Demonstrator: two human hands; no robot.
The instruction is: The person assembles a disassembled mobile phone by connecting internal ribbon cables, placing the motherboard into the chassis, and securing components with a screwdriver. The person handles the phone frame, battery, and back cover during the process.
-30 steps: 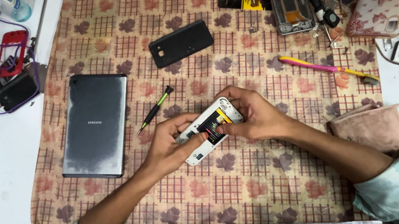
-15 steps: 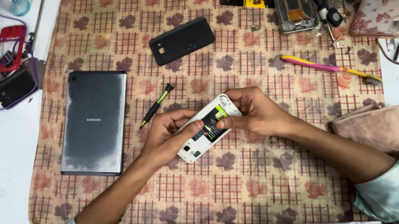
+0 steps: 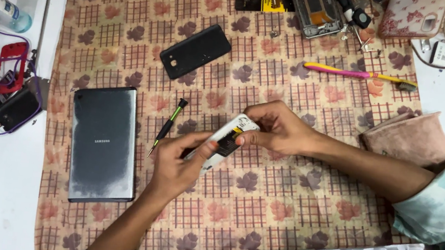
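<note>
Still both hands, left hand (image 3: 177, 164) and right hand (image 3: 274, 128), grip the slightly raised white phone (image 3: 226, 141).

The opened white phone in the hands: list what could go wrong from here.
1. Both hands, left and right, hold the opened white phone in the air above the patterned cloth; a slip could drop it and jar its exposed battery.
2. The small screwdriver lies close beside the left hand, so a stray move might knock it into the grey tablet.
3. Tiny screws lie loose on the cloth and could easily get lost.
</note>
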